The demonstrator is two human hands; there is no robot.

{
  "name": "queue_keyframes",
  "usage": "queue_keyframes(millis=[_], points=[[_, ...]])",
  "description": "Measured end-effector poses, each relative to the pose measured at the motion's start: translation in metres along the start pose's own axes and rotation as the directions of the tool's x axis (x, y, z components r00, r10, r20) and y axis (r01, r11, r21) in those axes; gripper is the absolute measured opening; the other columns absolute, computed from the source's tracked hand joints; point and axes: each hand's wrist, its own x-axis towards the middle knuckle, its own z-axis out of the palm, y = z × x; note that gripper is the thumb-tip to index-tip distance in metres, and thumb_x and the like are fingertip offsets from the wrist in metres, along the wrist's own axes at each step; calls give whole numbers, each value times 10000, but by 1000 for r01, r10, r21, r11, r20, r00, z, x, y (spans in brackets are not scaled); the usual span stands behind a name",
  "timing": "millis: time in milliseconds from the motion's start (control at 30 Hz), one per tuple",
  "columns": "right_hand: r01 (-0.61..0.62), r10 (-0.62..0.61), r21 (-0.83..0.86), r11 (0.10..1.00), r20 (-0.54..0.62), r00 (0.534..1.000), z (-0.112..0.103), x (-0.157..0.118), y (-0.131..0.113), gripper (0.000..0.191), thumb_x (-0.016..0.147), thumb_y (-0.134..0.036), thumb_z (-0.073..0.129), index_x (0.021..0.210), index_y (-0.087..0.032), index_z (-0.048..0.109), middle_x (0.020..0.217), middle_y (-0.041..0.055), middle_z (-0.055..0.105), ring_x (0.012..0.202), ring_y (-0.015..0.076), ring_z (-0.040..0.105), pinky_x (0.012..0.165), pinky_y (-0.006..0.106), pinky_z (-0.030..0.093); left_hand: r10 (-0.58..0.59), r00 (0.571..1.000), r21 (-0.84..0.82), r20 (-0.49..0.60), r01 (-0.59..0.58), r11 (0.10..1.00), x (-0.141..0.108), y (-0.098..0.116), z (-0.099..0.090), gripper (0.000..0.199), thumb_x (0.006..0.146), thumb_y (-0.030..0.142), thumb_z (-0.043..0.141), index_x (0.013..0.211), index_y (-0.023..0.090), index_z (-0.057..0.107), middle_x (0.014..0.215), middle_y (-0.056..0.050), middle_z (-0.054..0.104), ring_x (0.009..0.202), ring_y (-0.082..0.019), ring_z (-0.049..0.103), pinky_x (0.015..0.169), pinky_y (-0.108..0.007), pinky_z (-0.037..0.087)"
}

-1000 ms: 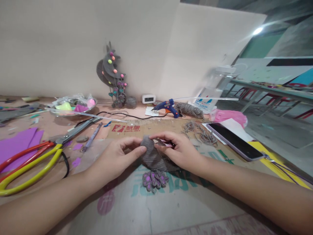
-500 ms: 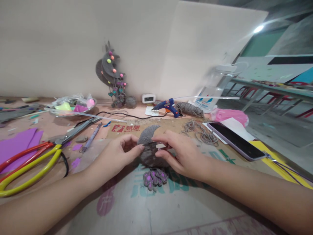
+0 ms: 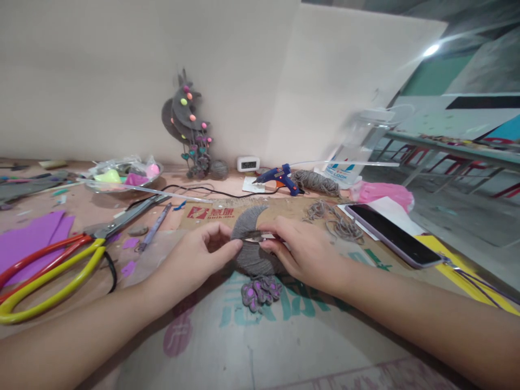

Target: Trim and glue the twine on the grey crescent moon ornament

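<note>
A grey yarn-wrapped crescent (image 3: 248, 221) stands in front of me at the middle of the work surface. My left hand (image 3: 211, 246) pinches its left side between thumb and fingers. Across the crescent's inner curve runs a thin dark strip (image 3: 254, 234), with a pale gap or edge beside it; its exact kind is unclear. The thumb and fingers of my right hand (image 3: 298, 246) close on the strip's right end, partly hiding it and the crescent's right side. Just below lie several small grey paw-like pieces with purple pads (image 3: 261, 292).
Red-and-yellow-handled shears (image 3: 87, 244) and purple sheets (image 3: 34, 244) lie left. Behind are a blue glue gun (image 3: 280, 177), a small clock (image 3: 247, 163), grey yarn (image 3: 314, 182) and a decorated moon hanging (image 3: 184, 116). A phone (image 3: 392, 235) rests right. Printed cardboard (image 3: 203, 330) covers the surface.
The dark strip has tilted or shifted upward, so more of the crescent's lower part shows beneath it. Both hands keep their pinch in nearly the same place. The view has shifted slightly.
</note>
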Motion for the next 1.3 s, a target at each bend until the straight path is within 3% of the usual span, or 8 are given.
queue_keyframes(millis=[467,1300], points=[[-130,124,115,985,60,990,6,-1,4,161,898,-260,478,1014,-185,560,876,24,665,750,149,594,641,240,382,-14,1000,-9,8,14,1000,-2,2,1,102,804,277,567,772,181,561,689,37,607,572,-86,518,505,-184,363],[-43,42,32,999,33,999,3,0,2,217,922,-290,427,1021,-153,563,880,58,665,773,171,601,654,268,394,-12,1000,51,11,11,999,-1,-2,1,138,808,321,553,785,185,554,697,32,604,573,-95,516,502,-201,354]])
